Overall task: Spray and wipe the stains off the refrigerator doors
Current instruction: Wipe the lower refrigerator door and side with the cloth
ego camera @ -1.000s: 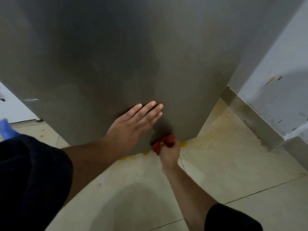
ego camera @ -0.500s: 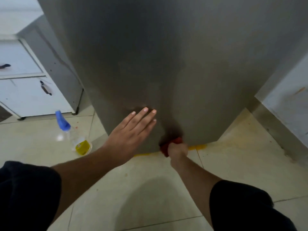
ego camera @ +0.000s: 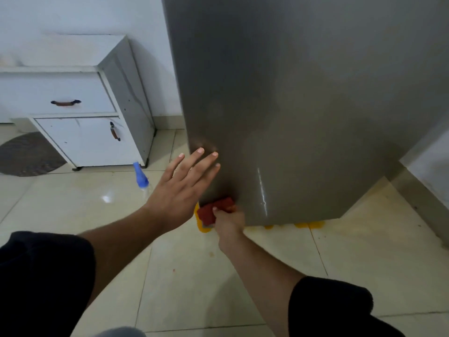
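Note:
The grey refrigerator door [ego camera: 303, 105] fills the upper right of the head view, its lower left corner near my hands. My right hand [ego camera: 228, 221] grips a red cloth [ego camera: 215, 210] and holds it against the door's bottom edge at that corner. My left hand [ego camera: 184, 188] is spread flat with straight fingers, fingertips on the door's left edge just above the cloth. A spray bottle with a blue head [ego camera: 140, 177] stands on the floor left of my left hand; its body is mostly hidden behind the hand.
A white cabinet [ego camera: 80, 113] with a drawer and a door stands at the left against the wall. A dark round mat [ego camera: 26, 154] lies at far left. Yellow stains [ego camera: 308, 224] mark the tiled floor [ego camera: 194, 288] under the fridge. A white wall [ego camera: 430, 166] is at right.
The view has swung left and pulled back, bringing the cabinet and bottle into sight. My right hand has slid the red cloth left along the door's bottom edge to its corner; my left hand has shifted to the door's left edge.

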